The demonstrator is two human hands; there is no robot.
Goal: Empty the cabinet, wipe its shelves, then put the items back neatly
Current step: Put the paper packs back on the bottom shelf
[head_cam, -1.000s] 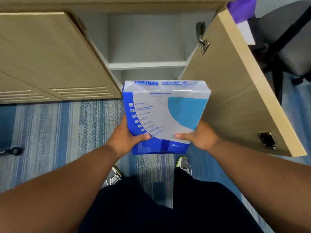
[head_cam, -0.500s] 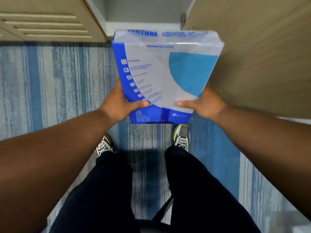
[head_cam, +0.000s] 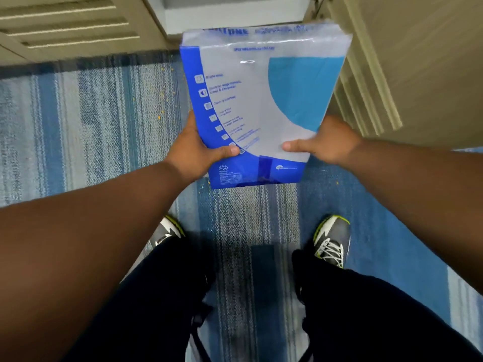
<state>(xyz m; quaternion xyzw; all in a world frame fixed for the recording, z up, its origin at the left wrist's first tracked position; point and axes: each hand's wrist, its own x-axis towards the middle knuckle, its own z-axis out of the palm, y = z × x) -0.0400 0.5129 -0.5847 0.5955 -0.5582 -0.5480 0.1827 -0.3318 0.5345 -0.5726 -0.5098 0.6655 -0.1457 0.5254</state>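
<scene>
Over the carpet (head_cam: 91, 113), just before the open cabinet (head_cam: 235, 14), we hold 1 paper ream (head_cam: 261, 100); left hand (head_cam: 198, 152) and right hand (head_cam: 329, 142) clamp its near corners, fingers hidden beneath. Emptying or restocking: unclear. Next move needs 2-hand support, clearing the door (head_cam: 418, 61).

The pack of paper (head_cam: 261, 105) hung above the carpet (head_cam: 91, 121), held between two hands: the left hand (head_cam: 198, 152) at its near left corner, the right hand (head_cam: 329, 142) at its near right edge, thumbs on top. Just beyond its far end was the cabinet opening (head_cam: 235, 14), with a closed door (head_cam: 65, 24) to the left and an open door (head_cam: 418, 61) swung out on the right. Both shoes (head_cam: 330, 239) stood on the carpet, nearer than the pack.
</scene>
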